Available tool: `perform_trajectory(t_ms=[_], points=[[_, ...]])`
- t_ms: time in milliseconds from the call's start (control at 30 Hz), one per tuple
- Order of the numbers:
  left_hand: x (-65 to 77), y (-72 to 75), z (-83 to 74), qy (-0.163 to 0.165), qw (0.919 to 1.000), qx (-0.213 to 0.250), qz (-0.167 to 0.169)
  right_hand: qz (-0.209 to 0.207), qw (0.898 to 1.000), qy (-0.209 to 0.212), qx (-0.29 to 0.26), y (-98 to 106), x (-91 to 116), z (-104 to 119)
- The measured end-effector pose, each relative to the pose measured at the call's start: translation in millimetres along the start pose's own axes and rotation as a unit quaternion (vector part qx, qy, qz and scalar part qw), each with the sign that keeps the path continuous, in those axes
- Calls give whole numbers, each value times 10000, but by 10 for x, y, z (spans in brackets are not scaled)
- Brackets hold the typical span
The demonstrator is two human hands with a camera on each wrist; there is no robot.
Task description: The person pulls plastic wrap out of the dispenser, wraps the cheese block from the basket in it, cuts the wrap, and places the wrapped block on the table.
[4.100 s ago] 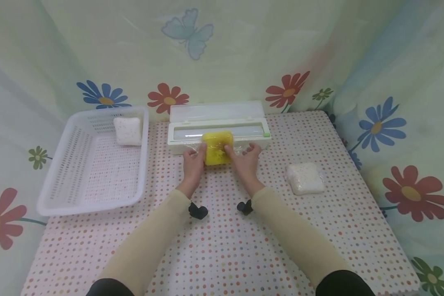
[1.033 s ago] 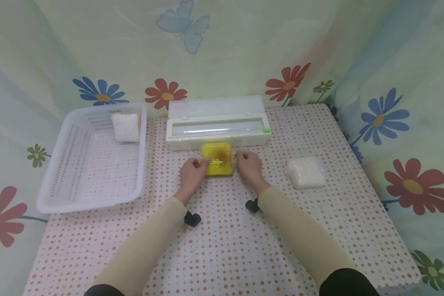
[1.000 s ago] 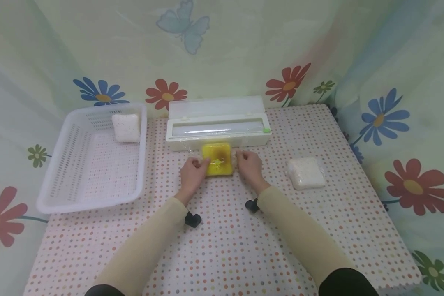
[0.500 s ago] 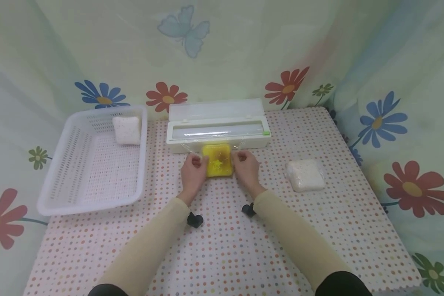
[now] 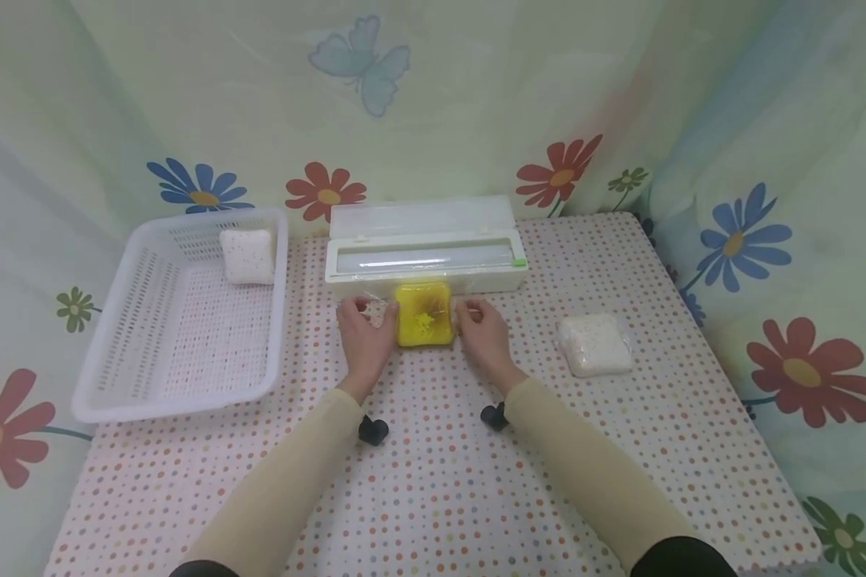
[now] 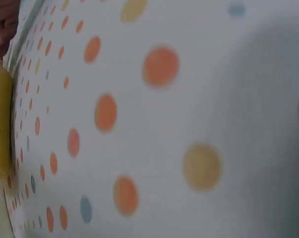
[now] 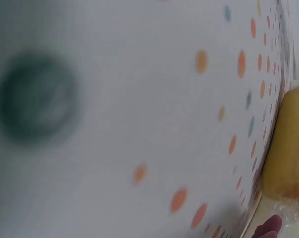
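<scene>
A yellow slab shaped like a slice of toast [image 5: 424, 316], with a brown patch and a flower-like mark, lies on the table under clear cling film [image 5: 433, 280]. The film runs back to a white dispenser box [image 5: 426, 282] with its lid up. My left hand [image 5: 364, 340] is at the slab's left edge, thumb against it, its other fingers bent and apart from the thumb; wrinkled film shows in that gap. At the right side, my right hand [image 5: 485, 336] pinches the film's edge. The right wrist view shows fingertips [image 7: 269, 227] beside crumpled film; the left wrist view shows the slab's side [image 6: 0, 119].
A white perforated basket [image 5: 180, 405] stands at the left, holding a white speckled block [image 5: 248, 256]. On the right lies another white speckled block [image 5: 595, 344] wrapped in film. A dotted cloth [image 5: 433, 481] covers the table, and a flowered curtain [image 5: 462, 96] hangs behind.
The slab has come toward me from the dispenser's front since the oldest frame. Within the last half second, my left fingers spread from the thumb, and my right hand shifted slightly right.
</scene>
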State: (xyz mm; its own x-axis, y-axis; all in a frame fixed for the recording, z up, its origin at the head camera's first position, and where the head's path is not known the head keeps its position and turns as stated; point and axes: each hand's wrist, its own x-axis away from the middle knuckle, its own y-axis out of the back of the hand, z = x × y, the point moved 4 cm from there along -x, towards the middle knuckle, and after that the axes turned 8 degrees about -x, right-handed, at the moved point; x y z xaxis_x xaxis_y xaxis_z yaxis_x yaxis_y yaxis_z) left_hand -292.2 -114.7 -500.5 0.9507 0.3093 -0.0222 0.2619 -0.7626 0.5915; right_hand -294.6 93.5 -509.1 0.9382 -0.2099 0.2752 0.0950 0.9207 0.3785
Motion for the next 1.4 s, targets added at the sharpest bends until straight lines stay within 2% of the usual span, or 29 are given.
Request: perform_trajectory(t_ms=[133, 200, 267, 333, 433, 533, 600, 633, 667, 733, 833, 867, 933, 1067, 1167, 1267, 1400], points=[[-18, 20, -47, -629, 9976, -259, -92, -47, 9990, 404, 179, 144, -3, 22], [-14, 11, -53, -768, 9963, -377, 23, -193, 9961, 773, 390, 231, -24, 67], [-10, -3, -49, -821, 9955, -459, 138, -337, 9888, 1252, 737, 312, -58, 147], [-10, -14, -44, -846, 9948, -518, 223, -386, 9738, 1850, 1264, 373, -104, 242], [-22, -25, -30, -809, 9947, -548, 322, -237, 9404, 2682, 2080, 408, -164, 351], [-29, -41, 14, -633, 9957, -526, 436, 2, 9098, 3198, 2647, 385, -206, 359], [-33, -51, 38, -481, 9966, -449, 503, 41, 9007, 3272, 2857, 365, -224, 342], [-33, -55, 48, -404, 9969, -396, 539, 25, 9023, 3216, 2873, 354, -235, 326], [-33, -59, 56, -333, 9972, -336, 576, 2, 9092, 3090, 2792, 343, -246, 308], [-38, -66, 61, -228, 9975, -198, 641, -59, 9289, 2734, 2498, 314, -270, 268], [-51, -72, 63, -112, 9974, 12, 715, -106, 9603, 2214, 1693, 256, -295, 225], [-55, -74, 64, -92, 9973, 70, 730, -117, 9676, 2071, 1438, 237, -300, 220], [-59, -77, 68, -18, 9969, 147, 770, -159, 9748, 1911, 1143, 205, -308, 219], [-53, -93, 81, 113, 9959, 222, 871, -190, 9807, 1708, 937, 200, -312, 210], [-47, -97, 87, 155, 9955, 216, 909, -60, 9806, 1722, 937, 252, -295, 194], [-41, -89, 80, 107, 9957, 211, 892, 1, 9752, 1938, 1073, 367, -267, 232], [-14, -81, 66, 109, 9950, 427, 893, -197, 9610, 2403, 1354, 620, -310, 407]])
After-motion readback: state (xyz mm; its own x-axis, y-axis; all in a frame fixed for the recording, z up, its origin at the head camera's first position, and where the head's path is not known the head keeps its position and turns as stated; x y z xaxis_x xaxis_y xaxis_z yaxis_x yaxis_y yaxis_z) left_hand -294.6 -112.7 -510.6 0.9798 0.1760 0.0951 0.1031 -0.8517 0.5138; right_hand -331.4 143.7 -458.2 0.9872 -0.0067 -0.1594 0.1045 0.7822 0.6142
